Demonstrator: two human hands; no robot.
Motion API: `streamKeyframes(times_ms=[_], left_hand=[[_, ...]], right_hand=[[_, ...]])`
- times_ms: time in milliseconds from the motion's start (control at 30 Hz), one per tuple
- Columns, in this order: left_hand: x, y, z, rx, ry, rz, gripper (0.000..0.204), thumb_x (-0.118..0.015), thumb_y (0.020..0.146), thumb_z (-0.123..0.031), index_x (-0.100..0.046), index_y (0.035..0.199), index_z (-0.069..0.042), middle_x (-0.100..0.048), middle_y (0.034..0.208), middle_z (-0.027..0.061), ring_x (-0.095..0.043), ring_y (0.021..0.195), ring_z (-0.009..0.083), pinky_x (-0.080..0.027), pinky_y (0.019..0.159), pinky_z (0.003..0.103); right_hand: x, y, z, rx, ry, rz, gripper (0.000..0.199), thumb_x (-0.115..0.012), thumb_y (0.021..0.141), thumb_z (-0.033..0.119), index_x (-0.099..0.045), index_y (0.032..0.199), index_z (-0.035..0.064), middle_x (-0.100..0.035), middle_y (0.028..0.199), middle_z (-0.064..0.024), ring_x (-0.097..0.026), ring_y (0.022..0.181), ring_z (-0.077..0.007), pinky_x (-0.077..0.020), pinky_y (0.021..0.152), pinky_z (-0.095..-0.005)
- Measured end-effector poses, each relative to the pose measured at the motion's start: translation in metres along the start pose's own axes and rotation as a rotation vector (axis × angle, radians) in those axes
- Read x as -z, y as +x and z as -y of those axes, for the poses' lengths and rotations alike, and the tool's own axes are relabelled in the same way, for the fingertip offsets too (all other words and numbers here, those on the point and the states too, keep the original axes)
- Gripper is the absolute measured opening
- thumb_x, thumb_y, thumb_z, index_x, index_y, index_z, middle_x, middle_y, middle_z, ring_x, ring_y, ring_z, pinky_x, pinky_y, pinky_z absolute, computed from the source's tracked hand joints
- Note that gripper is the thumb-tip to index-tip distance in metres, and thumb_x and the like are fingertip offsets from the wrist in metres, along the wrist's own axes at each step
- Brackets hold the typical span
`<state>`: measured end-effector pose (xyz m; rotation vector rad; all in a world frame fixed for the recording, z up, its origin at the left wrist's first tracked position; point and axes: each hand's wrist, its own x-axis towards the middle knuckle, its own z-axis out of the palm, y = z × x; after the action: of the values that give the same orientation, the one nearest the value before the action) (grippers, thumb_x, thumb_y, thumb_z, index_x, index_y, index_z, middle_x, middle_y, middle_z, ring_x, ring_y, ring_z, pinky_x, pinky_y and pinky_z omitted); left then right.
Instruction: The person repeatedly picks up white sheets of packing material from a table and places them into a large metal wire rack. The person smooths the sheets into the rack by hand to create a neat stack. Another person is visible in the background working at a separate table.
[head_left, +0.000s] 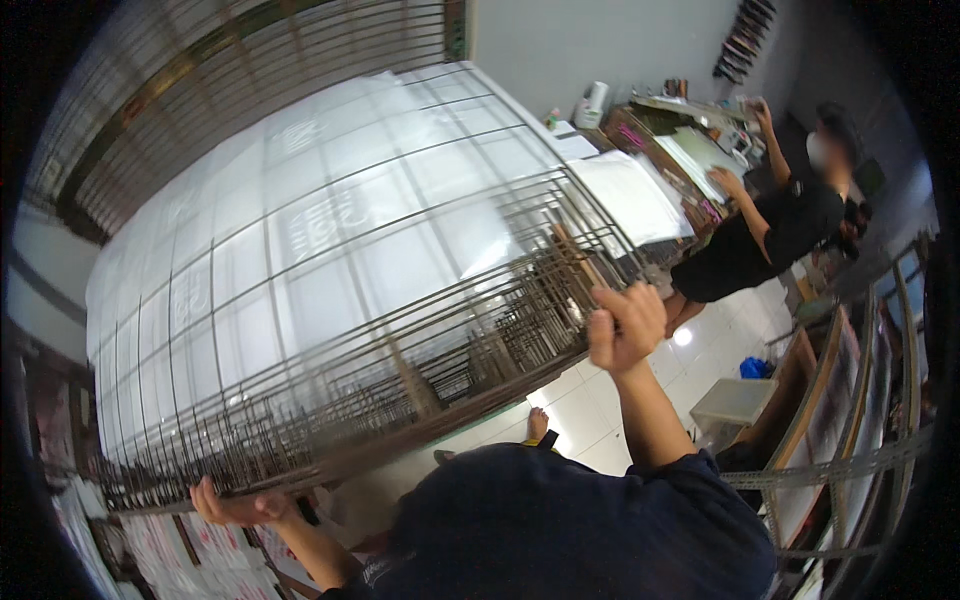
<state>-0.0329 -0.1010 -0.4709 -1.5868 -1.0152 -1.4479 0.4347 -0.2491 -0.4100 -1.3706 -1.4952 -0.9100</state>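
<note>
Currently, the wire rack [500, 345] is spreading out in front of the person, its near edge running between both hands. Right hand [630, 328]: fingers curling in around the rack's right front corner. Left hand [235, 505]: fingers pointing up at the near edge, toward its left end; cannot tell whether they are gripping. White sheets [390, 215] are lying under the top wires, beyond the fingers.

This looks like a printing workshop, with a wire rack [490, 352] of translucent sheets [375, 245], upright frames [822, 400] and a cluttered worktable [655, 148].
</note>
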Motion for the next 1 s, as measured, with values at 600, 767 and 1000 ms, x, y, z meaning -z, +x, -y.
streamKeyframes(times_ms=[600,767,1000], left_hand=[[-0.021,0.054,-0.200,0.149,-0.164,0.145,0.064,-0.036,0.093,-0.052,-0.054,0.110,0.007,-0.054,0.090,0.0143,-0.050,0.081,0.0245,-0.040,0.072,0.038],[-0.025,0.040,-0.190,0.361,-0.304,0.164,0.068,-0.039,0.090,-0.055,-0.055,0.110,0.007,-0.045,0.077,0.0061,-0.039,0.069,0.0154,-0.032,0.062,0.029],[-0.021,0.036,-0.182,0.429,-0.362,0.231,0.074,-0.040,0.087,-0.064,-0.058,0.106,0.006,-0.045,0.073,0.0039,-0.039,0.065,0.0132,-0.031,0.058,0.027]], right_hand=[[0.028,-0.128,-0.229,-1.054,0.362,-0.170,0.013,-0.057,0.089,0.014,-0.061,0.092,0.0029,-0.056,0.078,-0.0017,-0.048,0.066,-0.0083,-0.0392,0.058,-0.0244],[-0.008,-0.232,-0.300,-1.944,0.713,-0.083,0.019,-0.058,0.086,0.025,-0.057,0.101,0.0126,-0.054,0.083,0.0006,-0.051,0.072,-0.0108,-0.0403,0.063,-0.0286],[-0.072,-0.260,-0.384,-1.781,1.039,-0.468,0.052,-0.056,0.082,0.012,-0.036,0.131,0.0107,-0.052,0.122,-0.0102,-0.057,0.097,-0.0204,-0.0481,0.079,-0.0347]])
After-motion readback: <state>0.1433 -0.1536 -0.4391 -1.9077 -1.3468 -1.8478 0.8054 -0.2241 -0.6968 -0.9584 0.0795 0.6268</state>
